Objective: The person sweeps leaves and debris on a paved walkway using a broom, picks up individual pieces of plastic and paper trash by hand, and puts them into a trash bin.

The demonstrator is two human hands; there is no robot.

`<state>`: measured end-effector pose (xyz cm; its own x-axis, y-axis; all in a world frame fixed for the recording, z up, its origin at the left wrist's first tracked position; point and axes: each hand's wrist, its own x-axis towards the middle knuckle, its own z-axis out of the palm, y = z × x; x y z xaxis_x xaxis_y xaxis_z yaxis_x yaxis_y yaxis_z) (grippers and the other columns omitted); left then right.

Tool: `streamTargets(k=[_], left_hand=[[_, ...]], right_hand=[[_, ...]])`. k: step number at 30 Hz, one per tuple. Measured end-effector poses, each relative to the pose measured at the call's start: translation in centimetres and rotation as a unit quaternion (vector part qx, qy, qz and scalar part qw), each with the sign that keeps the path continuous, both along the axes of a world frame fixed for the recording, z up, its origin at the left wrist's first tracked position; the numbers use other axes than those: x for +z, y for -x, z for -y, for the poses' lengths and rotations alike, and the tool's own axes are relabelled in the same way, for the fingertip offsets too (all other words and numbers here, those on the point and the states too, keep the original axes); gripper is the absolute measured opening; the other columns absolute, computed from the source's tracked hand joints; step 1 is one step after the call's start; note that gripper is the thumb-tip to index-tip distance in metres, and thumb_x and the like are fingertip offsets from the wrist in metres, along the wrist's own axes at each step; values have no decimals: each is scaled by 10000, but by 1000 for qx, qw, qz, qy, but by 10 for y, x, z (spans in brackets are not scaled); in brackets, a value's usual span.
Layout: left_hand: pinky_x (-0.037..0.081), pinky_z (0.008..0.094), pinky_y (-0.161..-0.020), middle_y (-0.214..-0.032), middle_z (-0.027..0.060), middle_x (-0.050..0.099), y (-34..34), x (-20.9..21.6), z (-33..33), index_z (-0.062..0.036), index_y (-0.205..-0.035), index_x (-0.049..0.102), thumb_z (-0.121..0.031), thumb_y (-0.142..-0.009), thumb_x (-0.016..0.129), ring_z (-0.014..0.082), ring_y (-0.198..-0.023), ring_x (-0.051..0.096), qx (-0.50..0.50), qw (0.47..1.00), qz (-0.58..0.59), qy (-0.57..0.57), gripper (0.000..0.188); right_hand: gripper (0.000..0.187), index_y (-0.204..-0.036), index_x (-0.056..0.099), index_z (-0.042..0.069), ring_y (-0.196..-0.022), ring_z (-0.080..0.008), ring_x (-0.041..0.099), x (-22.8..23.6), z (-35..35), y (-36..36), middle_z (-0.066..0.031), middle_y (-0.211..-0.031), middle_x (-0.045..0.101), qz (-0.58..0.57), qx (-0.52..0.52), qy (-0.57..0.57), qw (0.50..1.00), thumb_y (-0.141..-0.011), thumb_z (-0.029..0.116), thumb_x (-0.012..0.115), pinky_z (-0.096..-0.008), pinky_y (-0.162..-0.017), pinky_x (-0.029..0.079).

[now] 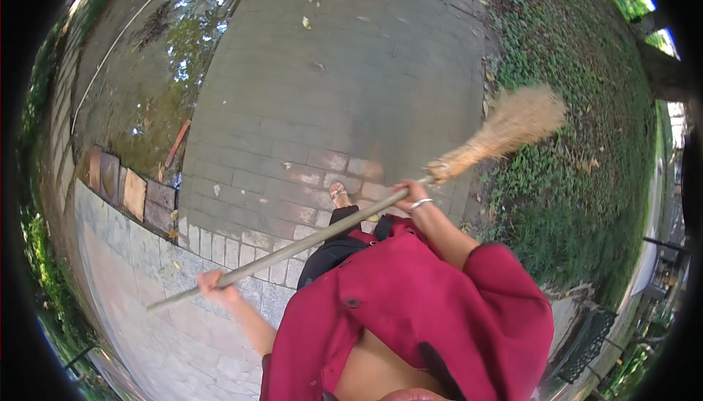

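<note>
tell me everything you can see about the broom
The broom has a long, straight, greyish-green handle and a tan, straw-like head, narrow at the handle and flaring toward its blurred tips. It slants across the person's front, head to the right. The left grip closes around the handle near its free end, which sticks out beyond; the right grip closes just short of the head. Whether the head touches the greenery behind it is unclear.

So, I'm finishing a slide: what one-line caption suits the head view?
Left grip and right grip hold a straw broom slantwise above paving, bristles toward greenery.
</note>
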<state>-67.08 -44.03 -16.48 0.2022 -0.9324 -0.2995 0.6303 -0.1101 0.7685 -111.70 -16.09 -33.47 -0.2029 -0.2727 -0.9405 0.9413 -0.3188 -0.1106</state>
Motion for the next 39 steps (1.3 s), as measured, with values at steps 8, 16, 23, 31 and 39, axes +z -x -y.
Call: streamTargets(k=[8,16,23,31,39], left_hand=[[227,239,-485,-512,-34,180,-176,212,7,-185,-524,210,-209,-815,488,89,-487,233,322,857,339,217,404],[254,216,-448,-508,-49,228,116,308,18,-165,-554,280,-165,-831,467,82,-459,275,364,782,319,393,334],[207,269,-468,-489,-7,230,249,247,169,-131,-508,283,-165,-822,491,110,-496,281,161,901,316,249,378],[323,241,-502,-560,-30,344,553,31,240,-116,-701,427,-72,-754,571,92,-508,345,-104,984,144,-2,160],[307,240,-530,-539,-42,307,546,5,281,-136,-625,343,-109,-794,570,84,-491,301,-92,994,-33,-42,284]], right_hand=[[99,-822,500,41,-839,-281,553,101,341,-129,-137,-806,538,187,241,314,899,-772,105,557,-456,-793,457],[185,-880,478,45,-856,-224,554,92,484,-108,-97,-838,527,259,367,354,820,-770,130,602,-400,-759,469],[117,-855,523,37,-922,-235,531,3,352,150,-90,-882,536,214,266,249,906,-792,124,570,-411,-892,410],[63,-708,495,12,-720,-239,459,-42,178,438,-97,-756,465,50,53,-28,997,-707,60,535,-396,-734,432],[78,-729,406,-9,-646,-271,449,3,208,477,-137,-658,440,14,-87,-53,995,-725,62,440,-426,-703,436]])
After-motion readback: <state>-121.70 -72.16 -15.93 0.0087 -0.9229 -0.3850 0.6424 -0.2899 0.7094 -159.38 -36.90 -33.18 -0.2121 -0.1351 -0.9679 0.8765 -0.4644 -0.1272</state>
